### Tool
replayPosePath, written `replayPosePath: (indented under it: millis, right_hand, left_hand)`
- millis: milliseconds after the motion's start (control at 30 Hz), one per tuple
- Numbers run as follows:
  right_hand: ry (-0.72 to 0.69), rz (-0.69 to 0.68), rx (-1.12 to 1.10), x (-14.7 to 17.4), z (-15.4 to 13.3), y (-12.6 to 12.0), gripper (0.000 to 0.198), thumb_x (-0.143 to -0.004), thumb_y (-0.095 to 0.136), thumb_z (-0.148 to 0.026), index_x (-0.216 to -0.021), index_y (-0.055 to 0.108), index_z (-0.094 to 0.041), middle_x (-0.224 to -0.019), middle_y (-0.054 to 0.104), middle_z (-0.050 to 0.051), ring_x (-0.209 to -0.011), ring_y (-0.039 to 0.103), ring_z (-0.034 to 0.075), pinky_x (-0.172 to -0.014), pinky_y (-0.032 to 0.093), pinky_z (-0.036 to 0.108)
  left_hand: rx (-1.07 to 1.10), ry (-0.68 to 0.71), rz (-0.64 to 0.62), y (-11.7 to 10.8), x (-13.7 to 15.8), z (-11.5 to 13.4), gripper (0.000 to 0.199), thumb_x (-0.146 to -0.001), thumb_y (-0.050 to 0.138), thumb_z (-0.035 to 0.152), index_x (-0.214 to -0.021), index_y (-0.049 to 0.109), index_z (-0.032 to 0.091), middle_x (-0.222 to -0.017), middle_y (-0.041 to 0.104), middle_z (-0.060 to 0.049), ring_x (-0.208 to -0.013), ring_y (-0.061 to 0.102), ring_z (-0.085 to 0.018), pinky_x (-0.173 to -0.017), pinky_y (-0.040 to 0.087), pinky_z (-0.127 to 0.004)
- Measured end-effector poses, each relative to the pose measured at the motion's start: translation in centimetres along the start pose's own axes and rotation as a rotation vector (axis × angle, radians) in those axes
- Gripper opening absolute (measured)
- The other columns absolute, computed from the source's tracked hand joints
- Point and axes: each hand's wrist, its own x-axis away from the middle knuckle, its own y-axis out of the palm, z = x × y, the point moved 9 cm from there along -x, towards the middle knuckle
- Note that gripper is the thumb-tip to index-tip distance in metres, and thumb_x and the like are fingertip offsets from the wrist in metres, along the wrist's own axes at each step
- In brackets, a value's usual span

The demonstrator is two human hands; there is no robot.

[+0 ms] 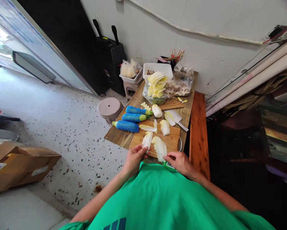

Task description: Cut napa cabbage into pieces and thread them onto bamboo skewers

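Observation:
Between the fingers of my left hand [136,156] is a small napa cabbage leaf [147,140], held up by its base. My right hand [179,162] pinches the lower end of a larger napa cabbage leaf [159,147]. Both leaves are over the near part of a wooden cutting board [174,138]. More cut leaves [165,127] lie on the board. Just beyond it, a cleaver [178,117] rests with a leaf on its blade, beside a pale cabbage heart [157,111]. Three zucchini in blue foam nets [127,126] lie to the left.
Stacked cabbage leaves [157,83], wooden skewers [173,104], bagged mushrooms [180,87] and a white tub [157,67] fill the table's far end. A round stool [110,108] stands left of the table, and a wooden bench [199,137] runs along its right side.

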Motion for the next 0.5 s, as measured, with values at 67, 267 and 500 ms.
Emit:
replayPosePath:
  millis: [67,267,500]
  right_hand:
    - [-0.068,0.076,0.049,-0.3,-0.9,-1.4,0.037,-0.084,0.048,-0.047,-0.084,0.069,-0.017,-0.078,0.068,0.007,-0.071,0.061,0.019,-0.066,0.044,0.028]
    - [-0.475,-0.346,-0.307,-2.4,-6.3,-0.7,0.039,-0.092,0.036,-0.039,-0.109,0.062,-0.016,-0.113,0.062,0.009,-0.108,0.053,0.016,-0.095,0.038,0.032]
    - [-0.344,-0.582,-0.458,-2.4,-6.3,0.8,0.04,-0.086,0.044,-0.046,-0.091,0.07,-0.016,-0.076,0.069,0.002,-0.076,0.062,0.015,-0.083,0.044,0.032]
  left_hand:
    - [-0.059,0.051,-0.008,0.1,0.3,0.5,0.024,-0.062,0.075,0.025,-0.078,0.063,0.01,-0.071,0.066,-0.005,-0.06,0.06,-0.01,-0.051,0.044,-0.017]
    - [-0.235,0.109,-0.166,2.9,1.7,1.6,0.029,-0.063,0.073,0.03,-0.084,0.066,0.011,-0.073,0.069,-0.006,-0.062,0.061,-0.013,-0.055,0.045,-0.021]
    - [-0.11,0.074,-0.185,5.0,3.2,2.7,0.025,-0.066,0.072,0.027,-0.085,0.064,0.011,-0.075,0.069,-0.007,-0.058,0.062,-0.014,-0.059,0.05,-0.024]
